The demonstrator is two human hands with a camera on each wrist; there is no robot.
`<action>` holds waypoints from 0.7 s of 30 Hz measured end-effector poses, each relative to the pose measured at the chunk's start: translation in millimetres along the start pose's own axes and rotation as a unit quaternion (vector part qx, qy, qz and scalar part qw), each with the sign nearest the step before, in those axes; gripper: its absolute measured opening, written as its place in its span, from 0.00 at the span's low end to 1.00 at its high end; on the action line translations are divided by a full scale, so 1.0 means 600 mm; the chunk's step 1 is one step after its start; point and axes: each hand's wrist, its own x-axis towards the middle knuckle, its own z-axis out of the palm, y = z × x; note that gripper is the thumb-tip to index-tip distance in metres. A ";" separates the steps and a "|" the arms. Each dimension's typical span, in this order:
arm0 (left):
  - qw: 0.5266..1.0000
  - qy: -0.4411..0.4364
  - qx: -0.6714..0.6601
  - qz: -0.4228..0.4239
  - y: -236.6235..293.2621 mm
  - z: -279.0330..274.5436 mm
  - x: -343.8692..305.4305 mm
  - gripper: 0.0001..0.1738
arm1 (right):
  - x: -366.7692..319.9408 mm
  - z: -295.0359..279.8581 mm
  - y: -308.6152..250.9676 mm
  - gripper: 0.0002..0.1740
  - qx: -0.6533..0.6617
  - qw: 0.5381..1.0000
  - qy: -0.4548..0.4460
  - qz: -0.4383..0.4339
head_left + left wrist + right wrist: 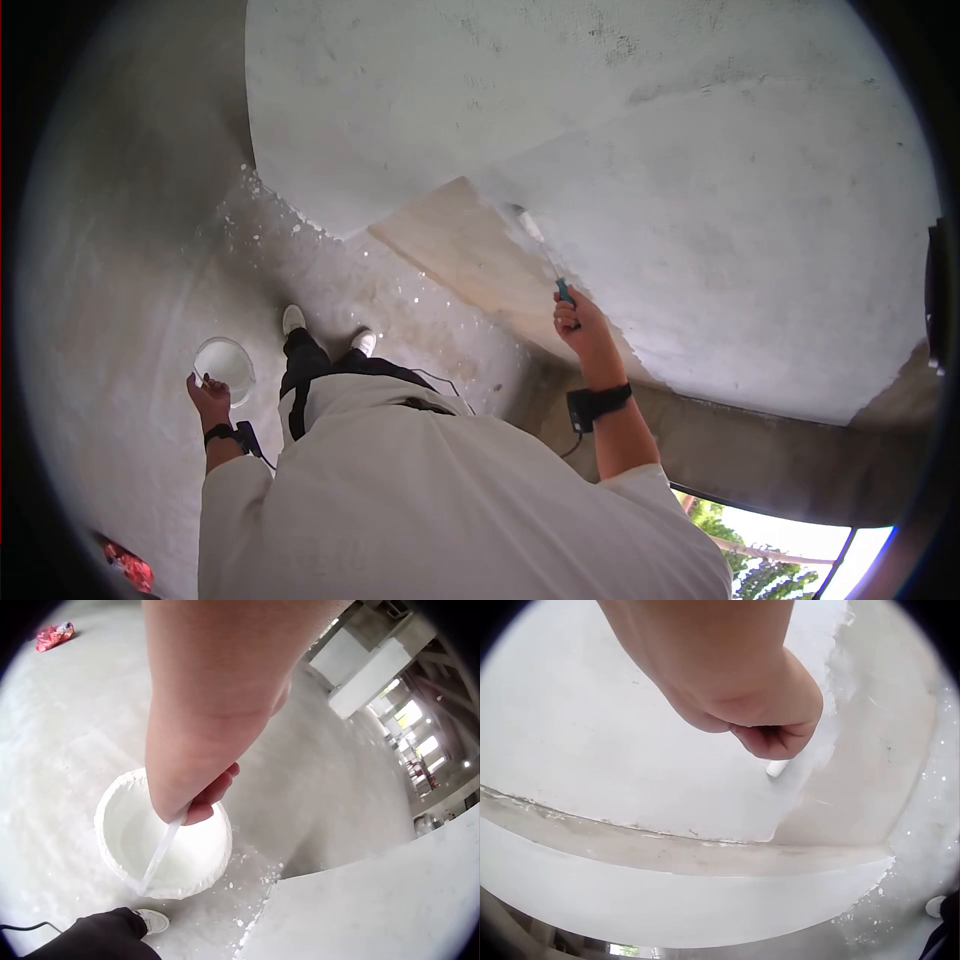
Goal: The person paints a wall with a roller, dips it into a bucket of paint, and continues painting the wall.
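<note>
My left hand grips the handle of a white bucket, whose rim is crusted with white. White paint shows inside it in the left wrist view. With curled fingers, my right hand holds a small paint roller by its teal grip. A thin rod leads from the grip to the white roller head, which lies against the wall at the border between white coating and bare brownish surface. In the right wrist view the hand hides most of the roller; only a white end shows.
Grey concrete floor lies to the left, with white splatters along the wall base. My shoes stand near the bucket. A red bag lies farther off. A window opening is at lower right.
</note>
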 end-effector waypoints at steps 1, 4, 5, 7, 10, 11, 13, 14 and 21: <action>1.000 0.008 -0.001 0.002 0.003 0.000 -0.002 0.21 | 0.034 0.008 0.011 0.17 -0.006 1.000 0.014 0.003; 1.000 0.018 0.002 0.002 0.015 0.002 -0.004 0.21 | 0.071 0.034 0.035 0.17 0.000 0.999 0.039 -0.001; 1.000 0.016 0.003 0.002 0.020 0.001 0.003 0.21 | 0.067 0.027 0.032 0.17 0.005 0.999 0.032 0.000; 1.000 -0.007 0.005 -0.006 0.027 -0.006 0.012 0.21 | 0.030 0.001 0.013 0.17 0.019 1.000 0.006 -0.001; 1.000 -0.004 0.008 0.003 0.019 -0.010 0.002 0.21 | -0.080 -0.037 -0.019 0.17 0.044 0.998 -0.028 -0.024; 1.000 -0.002 0.003 0.000 0.024 -0.015 0.013 0.21 | -0.117 -0.017 -0.010 0.17 0.052 0.998 -0.019 -0.041; 1.000 0.005 -0.006 0.005 0.018 -0.016 0.021 0.21 | -0.117 -0.004 -0.008 0.17 0.041 0.998 -0.014 -0.045; 1.000 0.005 -0.006 0.002 0.021 -0.017 0.029 0.21 | -0.118 0.005 -0.002 0.16 0.034 0.998 -0.008 -0.050; 1.000 -0.004 -0.014 -0.009 0.039 -0.014 0.029 0.21 | 0.049 0.048 0.039 0.17 -0.007 1.000 0.022 0.002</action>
